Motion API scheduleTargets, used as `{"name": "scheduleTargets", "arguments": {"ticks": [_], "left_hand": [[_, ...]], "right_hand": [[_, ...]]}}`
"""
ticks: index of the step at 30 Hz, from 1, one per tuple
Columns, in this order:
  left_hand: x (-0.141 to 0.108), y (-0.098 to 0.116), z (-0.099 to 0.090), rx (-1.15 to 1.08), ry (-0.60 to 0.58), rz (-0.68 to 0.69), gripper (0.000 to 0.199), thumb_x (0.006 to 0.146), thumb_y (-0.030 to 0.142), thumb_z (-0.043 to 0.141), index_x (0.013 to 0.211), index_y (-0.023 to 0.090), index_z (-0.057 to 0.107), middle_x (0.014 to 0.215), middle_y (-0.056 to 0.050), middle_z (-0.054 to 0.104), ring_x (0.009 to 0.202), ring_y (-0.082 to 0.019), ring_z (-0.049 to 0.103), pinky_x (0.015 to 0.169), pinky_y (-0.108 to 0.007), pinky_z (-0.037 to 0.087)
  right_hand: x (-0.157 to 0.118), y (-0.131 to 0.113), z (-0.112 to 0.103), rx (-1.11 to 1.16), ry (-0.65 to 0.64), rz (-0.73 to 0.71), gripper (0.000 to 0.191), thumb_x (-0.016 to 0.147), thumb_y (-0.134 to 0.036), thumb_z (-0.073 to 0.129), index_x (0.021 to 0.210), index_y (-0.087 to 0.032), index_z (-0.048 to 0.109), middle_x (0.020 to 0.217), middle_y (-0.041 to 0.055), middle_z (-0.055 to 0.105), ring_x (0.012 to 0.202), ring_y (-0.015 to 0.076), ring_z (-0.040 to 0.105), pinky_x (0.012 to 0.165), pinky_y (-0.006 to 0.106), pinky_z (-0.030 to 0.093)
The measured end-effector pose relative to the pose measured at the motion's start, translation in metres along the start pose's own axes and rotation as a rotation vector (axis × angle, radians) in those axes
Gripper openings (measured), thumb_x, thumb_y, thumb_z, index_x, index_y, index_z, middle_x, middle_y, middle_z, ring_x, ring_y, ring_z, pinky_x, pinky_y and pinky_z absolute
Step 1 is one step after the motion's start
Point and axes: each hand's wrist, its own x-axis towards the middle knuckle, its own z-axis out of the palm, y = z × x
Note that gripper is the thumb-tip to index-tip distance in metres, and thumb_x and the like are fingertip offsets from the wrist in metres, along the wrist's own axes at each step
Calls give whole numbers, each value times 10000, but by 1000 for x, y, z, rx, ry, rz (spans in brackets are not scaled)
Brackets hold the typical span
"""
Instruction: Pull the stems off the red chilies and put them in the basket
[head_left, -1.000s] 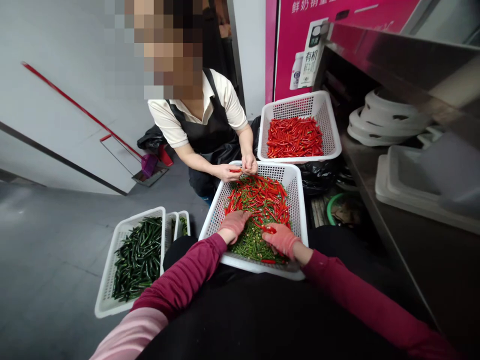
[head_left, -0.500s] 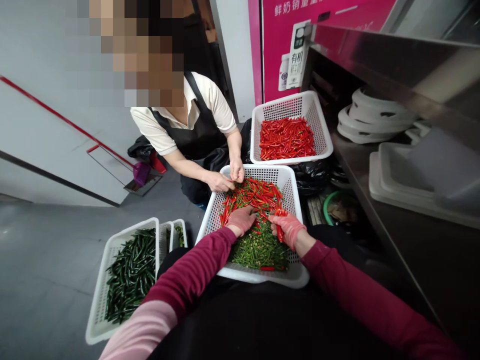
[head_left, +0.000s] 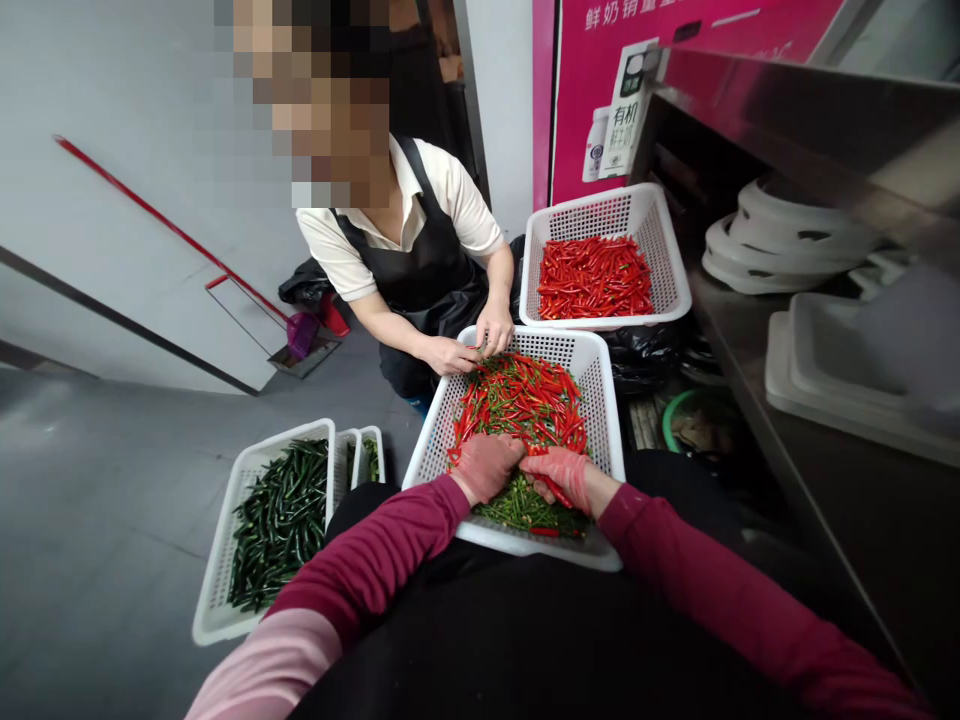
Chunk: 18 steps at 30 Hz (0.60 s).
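Observation:
A white plastic basket (head_left: 602, 405) stands in front of me, holding red chili peppers with green stems (head_left: 529, 400) at its far side. Loose green stems (head_left: 514, 510) lie at its near side. My right hand (head_left: 561, 474), in a pinkish thin glove, is closed around several red chilies (head_left: 553, 490). Gloved the same way, my left hand (head_left: 491, 466) has its fingers closed and meets the right fingertips above the pile. What it pinches is hidden.
Opposite, a person's hands (head_left: 469, 345) work at the basket's far left corner. Behind stands a basket (head_left: 531, 270) of red chilies (head_left: 596, 280). Green peppers (head_left: 277, 525) fill a basket (head_left: 217, 580) at left. A metal shelf (head_left: 750, 400) with white trays (head_left: 810, 370) borders the right.
My left hand has come nearer and closed, and its fingers now meet my right hand's. The right hand still holds red chilies. The whole view has shifted slightly.

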Motion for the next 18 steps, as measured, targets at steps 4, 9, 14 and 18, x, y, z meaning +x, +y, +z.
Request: {"name": "scheduleTargets", "arguments": {"ticks": [4, 9, 14, 18], "left_hand": [[27, -14, 2, 159, -153, -50, 239, 814, 114, 423, 986, 167, 580, 910, -106, 596, 858, -226, 596, 720, -339, 443], [65, -33, 2, 119, -155, -125, 363, 792, 159, 507, 1132, 282, 543, 1147, -86, 492, 931, -188, 573, 752, -279, 454], [87, -23, 13, 161, -192, -129, 341, 815, 85, 428, 1076, 232, 589, 1075, -126, 526, 988, -242, 557, 786, -356, 459], [83, -16, 20, 187, -165, -238, 372, 792, 43, 423, 1125, 159, 538, 1004, -147, 557, 886, -240, 605, 694, -354, 499]], "right_hand": [[1, -3, -8, 175, 28, -48, 219, 672, -304, 604, 573, -167, 465, 417, -48, 470, 306, 67, 391, 276, 183, 266], [7, -16, -21, 524, 294, -122, 139, 670, -245, 616, 700, -156, 513, 542, -19, 558, 368, 61, 439, 309, 168, 307], [8, -19, -18, 615, 362, -120, 142, 664, -231, 629, 683, -150, 514, 489, -13, 537, 361, 68, 439, 310, 173, 311], [2, -9, -13, 611, 355, -134, 236, 592, -270, 702, 704, -154, 530, 495, -16, 558, 360, 73, 451, 310, 177, 318]]}}
